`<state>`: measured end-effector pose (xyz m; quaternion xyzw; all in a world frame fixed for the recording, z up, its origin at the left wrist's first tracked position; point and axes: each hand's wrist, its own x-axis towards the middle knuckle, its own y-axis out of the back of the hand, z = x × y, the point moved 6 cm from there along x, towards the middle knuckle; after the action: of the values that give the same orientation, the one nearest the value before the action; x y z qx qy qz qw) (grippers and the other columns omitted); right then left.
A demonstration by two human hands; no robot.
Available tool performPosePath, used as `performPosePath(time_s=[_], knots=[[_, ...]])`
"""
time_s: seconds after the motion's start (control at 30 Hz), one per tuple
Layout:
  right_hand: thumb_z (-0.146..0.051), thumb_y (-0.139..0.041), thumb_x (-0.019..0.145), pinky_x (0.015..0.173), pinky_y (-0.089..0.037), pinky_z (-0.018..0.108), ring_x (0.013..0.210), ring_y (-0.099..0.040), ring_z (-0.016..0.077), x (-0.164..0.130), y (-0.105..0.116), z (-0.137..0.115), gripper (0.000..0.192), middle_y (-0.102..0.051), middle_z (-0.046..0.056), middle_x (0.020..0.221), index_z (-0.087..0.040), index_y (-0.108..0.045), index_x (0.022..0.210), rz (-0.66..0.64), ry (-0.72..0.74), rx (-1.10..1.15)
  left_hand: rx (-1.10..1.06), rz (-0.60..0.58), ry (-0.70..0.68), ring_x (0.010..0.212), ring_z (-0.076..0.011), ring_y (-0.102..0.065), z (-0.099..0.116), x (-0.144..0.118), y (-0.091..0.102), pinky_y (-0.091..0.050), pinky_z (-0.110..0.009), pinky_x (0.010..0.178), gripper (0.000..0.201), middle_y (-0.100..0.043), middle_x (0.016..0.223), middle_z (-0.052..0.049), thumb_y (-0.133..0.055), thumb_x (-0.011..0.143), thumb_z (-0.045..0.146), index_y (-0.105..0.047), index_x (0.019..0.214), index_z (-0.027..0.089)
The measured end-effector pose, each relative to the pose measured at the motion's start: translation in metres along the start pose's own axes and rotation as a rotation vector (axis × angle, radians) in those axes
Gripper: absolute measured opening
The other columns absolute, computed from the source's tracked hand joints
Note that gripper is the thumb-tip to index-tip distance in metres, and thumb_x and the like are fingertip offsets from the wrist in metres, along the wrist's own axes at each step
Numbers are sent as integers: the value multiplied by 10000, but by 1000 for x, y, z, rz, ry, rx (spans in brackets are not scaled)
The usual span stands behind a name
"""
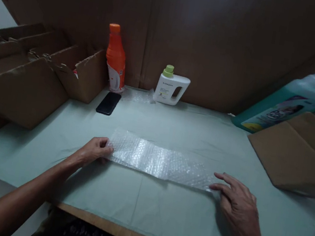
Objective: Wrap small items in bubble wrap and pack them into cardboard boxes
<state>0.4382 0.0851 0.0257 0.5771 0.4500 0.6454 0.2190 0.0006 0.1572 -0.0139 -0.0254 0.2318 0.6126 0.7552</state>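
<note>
A long, narrow strip of clear bubble wrap [157,158] stretches from side to side in front of me, its surface shiny with faint crosswise folds. My left hand [96,151] pinches its left end between thumb and fingers. At the opposite end, my right hand [237,198] has its fingers apart, with the tips at the strip's right edge. The lower fingertip appears to touch the corner, though its contact is hard to make out. Beneath the strip lies a pale green cloth [121,196] that covers the table.
Behind the strip stand an orange bottle [116,57] and a white jug with a green cap [168,88]. A black phone [108,103] lies near crumpled clear plastic [138,95]. Open cardboard boxes [30,90] line the left; a large teal bottle [279,101] and a cardboard box [297,156] stand right.
</note>
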Motion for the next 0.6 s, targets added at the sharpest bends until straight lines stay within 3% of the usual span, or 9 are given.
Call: performPosePath(time_s=[0.1, 0.17, 0.2, 0.27, 0.33, 0.4, 0.5, 0.6], knots=[[-191, -434, 926, 764, -462, 437, 1036, -664, 303, -2, 8, -5, 293, -732, 75, 1137, -270, -716, 907, -20, -32, 30, 222, 200, -110, 740, -209, -597, 6, -11, 13, -537, -358, 647, 396, -619, 897, -49, -685, 718, 419, -625, 1028, 182], [-238, -463, 961, 836, -483, 450, 1058, -661, 282, 6, 11, -19, 248, -719, 74, 1174, -264, -703, 1017, -7, -53, 122, 494, 370, -362, 975, -266, -606, 27, -22, 9, -533, -442, 847, 444, -622, 1125, -106, -636, 795, 360, -601, 1206, 195], [-263, -479, 973, 880, -487, 452, 1080, -657, 271, 12, 8, -29, 231, -715, 73, 1184, -262, -694, 1058, -14, -50, 175, 631, 399, -507, 1084, -290, -581, 38, -27, -2, -502, -477, 937, 434, -607, 1214, -126, -609, 835, 338, -595, 1245, 197], [-312, -496, 986, 923, -494, 452, 1111, -649, 261, 24, -7, -50, 235, -710, 76, 1208, -256, -687, 1111, -70, -10, 244, 825, 292, -692, 1183, -318, -540, 52, -29, -37, -455, -515, 1013, 395, -598, 1279, -149, -588, 879, 301, -603, 1258, 191], [-350, -495, 991, 910, -507, 457, 1124, -645, 270, 30, -31, -66, 270, -699, 92, 1247, -241, -689, 1145, -153, 27, 232, 913, 103, -705, 1112, -319, -570, 53, -19, -71, -478, -507, 964, 304, -638, 1195, -153, -610, 869, 250, -650, 1160, 176], [-361, -490, 996, 888, -516, 463, 1127, -642, 285, 30, -53, -72, 295, -691, 111, 1269, -223, -694, 1158, -195, 43, 182, 928, -10, -659, 982, -297, -605, 50, -5, -91, -509, -465, 873, 154, -675, 1018, -129, -609, 850, 190, -689, 980, 168], [-348, -473, 1011, 915, -505, 467, 1165, -625, 286, 22, -70, -72, 306, -681, 112, 1296, -217, -688, 1186, -174, 68, 135, 865, -12, -653, 839, -231, -628, 53, 13, -89, -522, -366, 791, 114, -680, 822, -68, -577, 846, 151, -670, 786, 176], [-341, -466, 1021, 935, -494, 454, 1186, -612, 274, 15, -72, -70, 307, -677, 106, 1303, -212, -675, 1205, -137, 93, 127, 762, 81, -648, 731, -159, -638, 68, 26, -53, -511, -254, 687, 144, -683, 757, -20, -544, 875, 197, -653, 783, 177]])
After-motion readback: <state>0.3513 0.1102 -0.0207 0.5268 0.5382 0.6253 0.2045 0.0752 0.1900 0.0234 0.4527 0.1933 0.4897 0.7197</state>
